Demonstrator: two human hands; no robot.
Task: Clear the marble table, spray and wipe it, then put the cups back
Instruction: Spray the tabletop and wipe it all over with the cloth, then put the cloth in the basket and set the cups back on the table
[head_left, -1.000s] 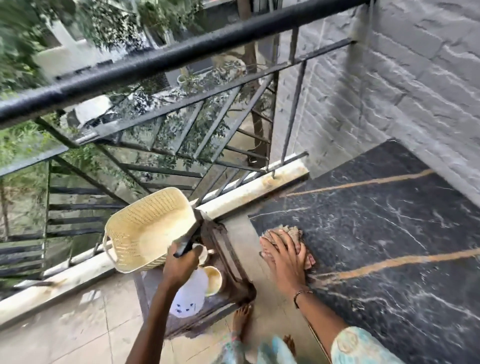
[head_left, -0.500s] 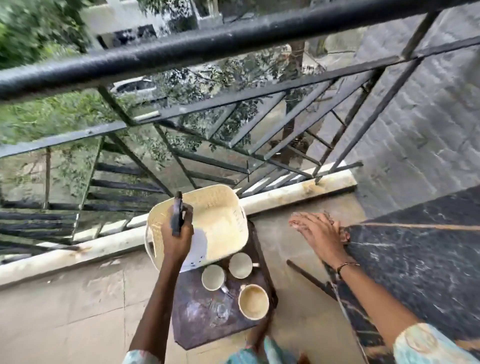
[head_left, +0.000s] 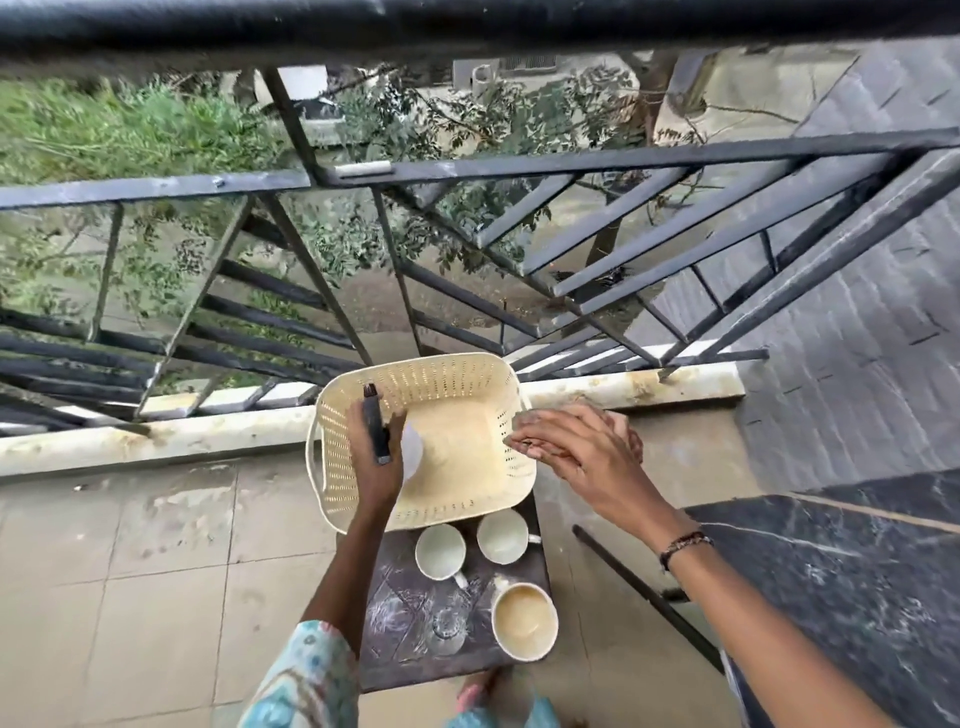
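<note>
Left hand (head_left: 375, 457): fingers curled round a dark spray head whose long axis runs toward the railing (head_left: 467, 171) — the white bottle (head_left: 413, 449) beneath it sits inside the cream basket (head_left: 358, 384). Right hand (head_left: 576, 447): fingers held straight, close together, over the basket's right rim; a cloth (head_left: 631, 441) shows just beyond them. No legible writing. Three cups (head_left: 440, 551) stand upright on the small dark stool (head_left: 395, 639). Marble tabletop (head_left: 857, 597) at lower right.
</note>
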